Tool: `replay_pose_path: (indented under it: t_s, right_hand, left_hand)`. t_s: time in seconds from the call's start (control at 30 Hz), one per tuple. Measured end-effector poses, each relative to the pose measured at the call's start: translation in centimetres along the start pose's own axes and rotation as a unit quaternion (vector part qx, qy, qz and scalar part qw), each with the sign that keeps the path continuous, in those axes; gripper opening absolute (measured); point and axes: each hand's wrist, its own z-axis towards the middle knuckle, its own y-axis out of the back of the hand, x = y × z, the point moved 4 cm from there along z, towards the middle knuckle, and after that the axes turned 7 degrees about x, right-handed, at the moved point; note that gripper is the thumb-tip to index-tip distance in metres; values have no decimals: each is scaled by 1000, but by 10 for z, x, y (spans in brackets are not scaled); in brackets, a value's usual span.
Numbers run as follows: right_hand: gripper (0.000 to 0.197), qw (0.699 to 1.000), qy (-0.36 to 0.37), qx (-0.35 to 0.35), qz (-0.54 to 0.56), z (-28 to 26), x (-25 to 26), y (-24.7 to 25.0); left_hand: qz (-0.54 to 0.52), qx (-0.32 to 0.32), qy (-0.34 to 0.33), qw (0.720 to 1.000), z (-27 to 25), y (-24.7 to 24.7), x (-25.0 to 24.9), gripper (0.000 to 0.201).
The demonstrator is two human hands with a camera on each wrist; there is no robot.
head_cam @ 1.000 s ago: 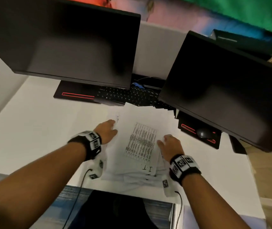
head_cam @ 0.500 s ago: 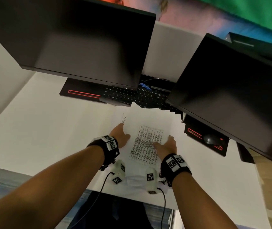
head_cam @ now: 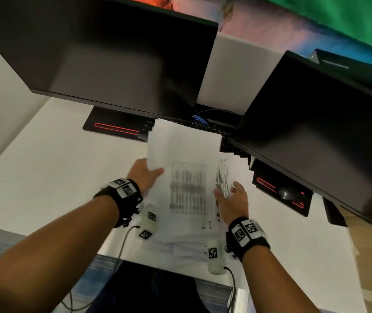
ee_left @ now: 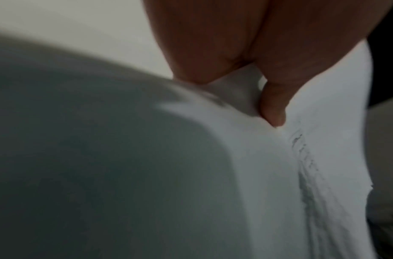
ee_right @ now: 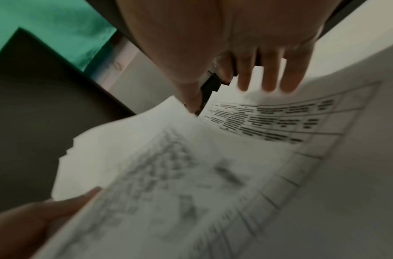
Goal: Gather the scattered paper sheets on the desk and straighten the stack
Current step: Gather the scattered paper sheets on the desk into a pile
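Left fingers [ee_left: 273,108] pinching paper sheets [head_cam: 187,177], right fingers [ee_right: 268,77] above

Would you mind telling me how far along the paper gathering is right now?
Done: the sheets sit in one overlapping pile on the desk. In hand: the left hand grips the top sheets' left edge; the right hand is open beside the pile. Left: edges are still staggered, so squaring remains.
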Motion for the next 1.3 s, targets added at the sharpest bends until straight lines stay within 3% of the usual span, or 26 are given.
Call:
replay_pose_path:
  t_s: [0.07, 0.17, 0.43, 0.5, 0.6, 0.67, 0.8, 0.9, 1.0, 1.07, 1.17, 1.3]
  right_hand:
    - [97, 988, -61, -39, -135, 4, -13, -4]
    - [120, 966, -81, -1, -244, 7, -23, -23]
    - [142, 950, -146, -10, -274, 24, -27, -6]
    - [135, 956, -153, -12, -250, 29, -26, 2]
    - [94, 971, -118, -73, -195, 26, -23, 13]
    - [78, 982, -105, -75, -139, 23, -22, 13]
    - [81, 991, -95, -33, -83, 8, -14, 12]
    - [65, 993, -9, -47, -106, -11, 11, 29]
    - [36, 964, 124, -98, -214, -38, 53, 57]
    - [26, 947, 199, -134, -215, -55, 83, 78]
    - [27, 953, 230, -170, -98, -68, 114, 110]
    - [32, 966, 198, -113, 124, -60, 114, 115]
  left_hand:
    - [-2, -22, 14, 1000, 3, 28, 12, 30]
    - [-7, 11, 37, 999, 3, 54, 29, 31]
    - [38, 33, 33, 998, 3, 68, 42, 15]
    - [53, 22, 40, 998, 3, 71, 47, 23]
    - [71, 1, 59, 996, 1, 74, 51, 31]
    - [76, -2, 68, 995, 1, 75, 53, 34]
    - [80, 3, 73, 994, 0, 79, 56, 35]
    - [90, 13, 78, 993, 1, 85, 60, 40]
    - [107, 10, 101, 989, -1, 84, 65, 45]
    - [116, 21, 108, 987, -2, 77, 66, 41]
    - [114, 33, 104, 987, -4, 62, 63, 35]
    - [96, 45, 85, 991, -3, 43, 57, 25]
